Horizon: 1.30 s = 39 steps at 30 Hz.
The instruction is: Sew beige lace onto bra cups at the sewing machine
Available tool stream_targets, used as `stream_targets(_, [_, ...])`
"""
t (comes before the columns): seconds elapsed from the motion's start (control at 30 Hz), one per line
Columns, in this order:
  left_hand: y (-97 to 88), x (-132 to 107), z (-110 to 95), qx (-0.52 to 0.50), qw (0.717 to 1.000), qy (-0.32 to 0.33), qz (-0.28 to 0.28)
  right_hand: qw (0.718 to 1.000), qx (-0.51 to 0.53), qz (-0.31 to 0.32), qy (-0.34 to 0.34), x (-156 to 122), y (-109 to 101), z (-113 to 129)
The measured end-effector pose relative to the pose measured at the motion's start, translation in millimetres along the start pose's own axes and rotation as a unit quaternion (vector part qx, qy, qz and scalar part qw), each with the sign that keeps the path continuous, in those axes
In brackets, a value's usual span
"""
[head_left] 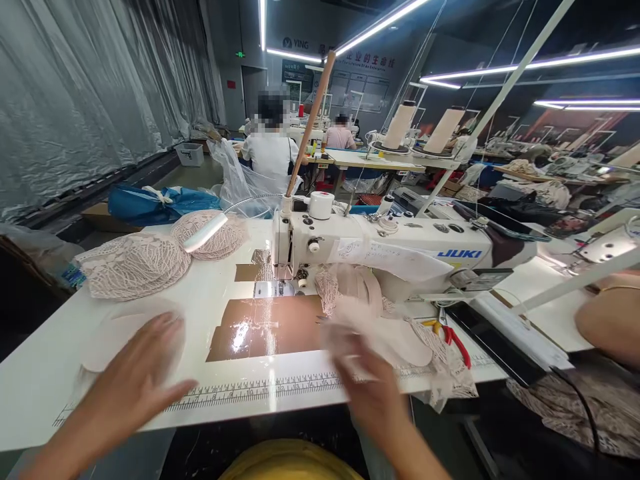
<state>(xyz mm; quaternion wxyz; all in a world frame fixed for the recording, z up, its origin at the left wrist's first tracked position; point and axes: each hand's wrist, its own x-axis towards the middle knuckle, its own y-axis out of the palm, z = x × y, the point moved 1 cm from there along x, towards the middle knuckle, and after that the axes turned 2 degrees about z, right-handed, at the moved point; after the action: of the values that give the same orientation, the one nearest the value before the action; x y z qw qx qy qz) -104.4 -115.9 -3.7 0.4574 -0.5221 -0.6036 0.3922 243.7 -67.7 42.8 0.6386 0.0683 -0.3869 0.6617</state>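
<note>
My left hand (143, 370) lies over a pale beige rounded fabric piece (113, 337) on the left of the table. Its fingers are stretched out and the thumb is apart. Smeared by motion, my right hand (367, 373) is at the pale cup-shaped fabric pieces (405, 340) right of centre; whether it grips one cannot be made out. Between the hands, brown tape (273, 327) covers the table before the needle area of a white JUKI sewing machine (370, 240). Lace pieces (327, 290) lie beside the needle area.
Stacked lace cups (135, 263) sit at the back left, near a lit lamp (205, 232). Red-and-yellow-handled scissors (453, 340) lie right of the fabric. A printed ruler (240, 393) runs along the front edge. Another person's arm (610, 310) shows at far right.
</note>
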Motion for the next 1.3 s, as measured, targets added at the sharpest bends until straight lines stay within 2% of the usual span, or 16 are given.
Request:
stream_targets(0.1, [-2.5,-5,-62,-0.09,0.983,0.137,0.086,0.96,0.121,0.248,-0.043,-8,57,11])
stream_targets(0.17, [-0.7,-5,-86,-0.171,0.958,0.149,0.173,0.931,0.177,0.312,-0.062,-10,73,17])
stream_targets(0.23, [1.7,-2,-85,-0.224,0.955,0.096,0.167,0.947,0.174,0.256,-0.091,-6,68,19])
stream_targets(0.37, [5.1,3,-49,-0.239,0.97,-0.052,-0.003,0.98,0.13,0.09,-0.118,7,38,15])
stream_targets(0.43, [6.9,2,-45,-0.331,0.938,-0.089,0.046,0.992,0.105,0.046,-0.061,12,33,10])
stream_targets(0.5, [7.1,-1,-60,-0.48,0.861,-0.066,0.155,0.987,0.121,0.1,0.047,13,40,2])
stream_targets(0.57, [5.1,-4,-81,-0.606,0.762,-0.003,0.228,0.935,0.221,0.223,0.165,11,53,-4])
stream_targets(0.63, [3.8,-6,-97,-0.667,0.699,0.045,0.255,0.838,0.363,0.326,0.246,6,65,-7])
stream_targets(0.7, [5.2,-5,-101,-0.672,0.701,0.049,0.235,0.755,0.458,0.374,0.283,2,71,-8])
stream_targets(0.77, [8.7,0,-95,-0.63,0.757,0.01,0.17,0.724,0.498,0.378,0.291,0,72,-7])
stream_targets(0.83, [13.0,4,-88,-0.592,0.793,-0.032,0.139,0.722,0.516,0.362,0.287,-1,71,-6])
stream_targets(0.87, [15.3,6,-87,-0.588,0.79,-0.043,0.166,0.724,0.522,0.349,0.286,0,70,-6])
stream_targets(0.97, [20.2,5,-92,-0.62,0.721,-0.038,0.308,0.738,0.525,0.28,0.318,0,69,-9])
stream_targets(1.03, [21.5,2,-97,-0.639,0.689,-0.043,0.34,0.748,0.512,0.224,0.357,0,69,-13])
stream_targets(1.13, [23.5,-5,-98,-0.658,0.685,-0.094,0.298,0.79,0.468,0.158,0.364,0,71,-20])
stream_targets(1.3, [26.6,-10,-98,-0.693,0.666,-0.184,0.207,0.875,0.377,0.085,0.292,2,73,-27])
